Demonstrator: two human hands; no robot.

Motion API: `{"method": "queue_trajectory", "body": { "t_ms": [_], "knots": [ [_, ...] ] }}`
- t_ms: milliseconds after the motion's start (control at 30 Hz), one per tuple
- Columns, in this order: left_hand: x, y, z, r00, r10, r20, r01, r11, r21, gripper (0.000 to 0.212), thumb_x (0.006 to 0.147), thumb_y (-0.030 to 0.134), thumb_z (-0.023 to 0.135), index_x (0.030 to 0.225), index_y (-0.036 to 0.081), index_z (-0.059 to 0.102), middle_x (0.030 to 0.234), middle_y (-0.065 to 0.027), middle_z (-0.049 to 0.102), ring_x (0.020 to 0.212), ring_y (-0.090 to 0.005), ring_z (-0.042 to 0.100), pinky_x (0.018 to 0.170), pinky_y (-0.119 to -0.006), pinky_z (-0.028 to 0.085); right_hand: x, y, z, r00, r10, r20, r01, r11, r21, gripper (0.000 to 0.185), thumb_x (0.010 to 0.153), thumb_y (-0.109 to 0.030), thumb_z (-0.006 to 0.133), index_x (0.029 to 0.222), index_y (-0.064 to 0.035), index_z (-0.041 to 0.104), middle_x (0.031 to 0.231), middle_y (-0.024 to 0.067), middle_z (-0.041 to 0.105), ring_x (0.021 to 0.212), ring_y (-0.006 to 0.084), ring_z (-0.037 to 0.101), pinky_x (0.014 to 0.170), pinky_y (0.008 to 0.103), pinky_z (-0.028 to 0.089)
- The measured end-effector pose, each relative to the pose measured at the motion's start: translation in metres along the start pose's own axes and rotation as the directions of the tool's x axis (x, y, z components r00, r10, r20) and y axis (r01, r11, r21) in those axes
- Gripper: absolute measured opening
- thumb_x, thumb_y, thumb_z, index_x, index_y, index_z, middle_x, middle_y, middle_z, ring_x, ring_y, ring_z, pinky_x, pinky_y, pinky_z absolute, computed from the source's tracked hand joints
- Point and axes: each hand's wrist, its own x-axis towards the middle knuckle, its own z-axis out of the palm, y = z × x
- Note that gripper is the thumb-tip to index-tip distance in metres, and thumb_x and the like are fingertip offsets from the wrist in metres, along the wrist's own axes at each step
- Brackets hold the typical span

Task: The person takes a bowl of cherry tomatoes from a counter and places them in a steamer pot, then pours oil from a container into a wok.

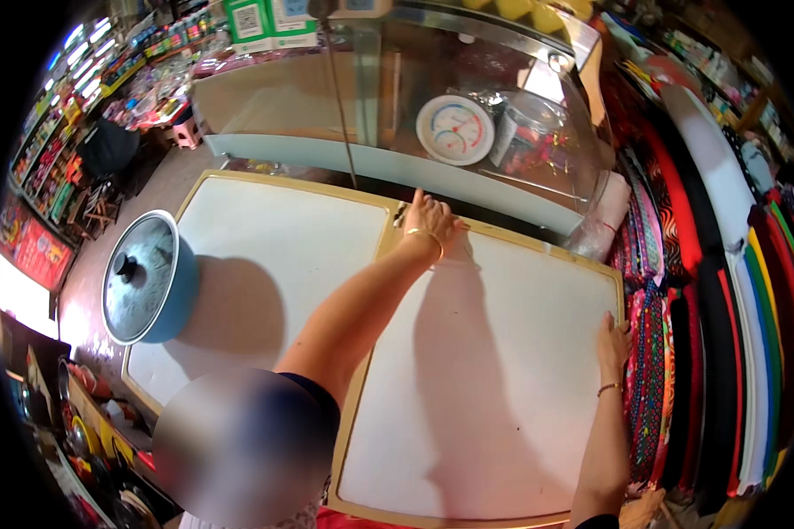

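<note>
Two white boards in pale wooden frames lie side by side: a left white board (271,218) and a right white board (384,430). My left hand (430,221), with a gold bangle at the wrist, grips the right board's far edge near its inner corner. A dark metal fitting (398,215) sits just left of that hand. At the right side edge, my right hand (614,344), wearing a beaded bracelet, grips the frame with its fingers over the rim. A blue pot (184,297) with a glass lid (142,284) and black knob stands on the left board.
Beyond the boards stands a glass display case (271,99) holding a round dial thermometer (455,129) and a clear plastic jar (526,132). Stacked fabric rolls (708,317) crowd the right side, close to my right hand. Goods shelves (46,139) line the left. A blurred patch hides the lower left.
</note>
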Motion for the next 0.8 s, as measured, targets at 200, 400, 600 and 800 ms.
{"method": "queue_trajectory", "body": {
  "t_ms": [200,400,600,800],
  "knots": [
    [-0.032,-0.011,0.007,0.988,-0.022,-0.152,-0.031,0.94,-0.34,0.061,0.09,0.043,0.037,0.134,0.002,0.034,0.14,-0.0171,0.032,0.133,-0.0291,0.024,0.108,-0.039,0.019,-0.006,-0.007,0.002,0.997,-0.048,-0.066,0.04,0.992,-0.119,0.08,0.085,-0.062,0.032,0.133,0.0018,0.034,0.127,0.0265,0.043,0.117,0.0405,0.042,0.095,0.0496,0.034],
    [-0.11,-0.02,-0.01,0.942,-0.119,-0.313,-0.196,0.562,-0.804,0.063,0.091,0.043,0.039,0.137,0.001,0.028,0.143,-0.0177,0.027,0.134,-0.0304,0.021,0.11,-0.039,0.018,-0.075,-0.078,0.015,0.728,-0.648,-0.223,0.672,0.61,0.42,0.049,0.09,-0.022,0.05,0.131,0.0012,0.036,0.132,0.0224,0.041,0.123,0.0334,0.039,0.102,0.0417,0.031],
    [-0.287,-0.147,-0.106,0.751,-0.379,-0.541,-0.156,0.694,-0.703,0.061,0.084,0.016,0.058,0.137,0.005,0.029,0.139,-0.019,0.032,0.129,-0.0339,0.031,0.107,-0.038,0.026,-0.299,-0.263,-0.036,0.434,-0.891,-0.135,0.156,-0.074,0.985,0.048,0.094,-0.021,0.047,0.134,0.0012,0.031,0.135,0.0183,0.039,0.124,0.0267,0.039,0.102,0.0337,0.032],
    [-0.427,-0.324,-0.092,0.292,-0.825,-0.483,-0.028,0.498,-0.867,0.059,0.086,0.018,0.054,0.135,-0.002,0.029,0.136,-0.0224,0.035,0.129,-0.0338,0.031,0.106,-0.036,0.024,-0.446,-0.394,-0.073,0.239,-0.943,-0.233,0.144,-0.203,0.968,0.059,0.094,-0.033,0.044,0.137,0.0007,0.024,0.141,0.0188,0.03,0.13,0.0265,0.031,0.106,0.0363,0.025]
  ]
}}
